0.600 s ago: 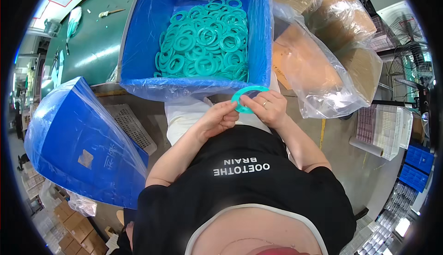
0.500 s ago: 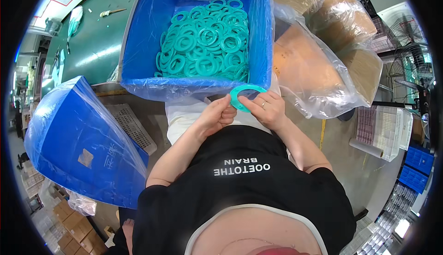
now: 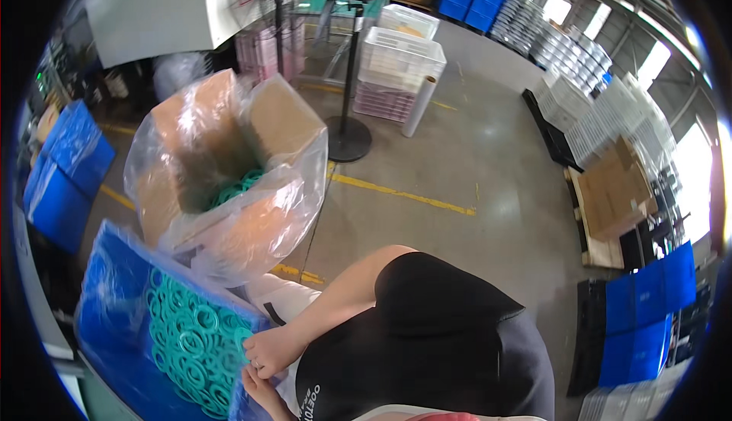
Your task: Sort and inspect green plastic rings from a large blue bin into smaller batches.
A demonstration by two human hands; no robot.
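At the lower left, my right hand (image 3: 276, 350) pinches a teal plastic ring (image 3: 242, 336), of which only a part shows beyond the fingertips. My left hand (image 3: 264, 396) is just below, touching or almost touching it. Its fingers are curled, and what they hold, if anything, is hidden. Both hands are by the near edge of a blue bin (image 3: 114, 299) lined with clear plastic film. A heap of teal rings (image 3: 187, 337) lies inside the bin.
Beyond the bin stands a cardboard box (image 3: 191, 116) wrapped in a clear bag, with more teal rings (image 3: 238, 186) inside. A fan stand (image 3: 347, 139), stacked white crates (image 3: 400, 55) and a film roll (image 3: 419, 107) stand farther back. Blue bins (image 3: 640, 299) are at the right.
The view has swung far to the right, so the bin and both hands now appear at the lower left. My right hand still has a teal ring; the left hand's grip has become hidden.
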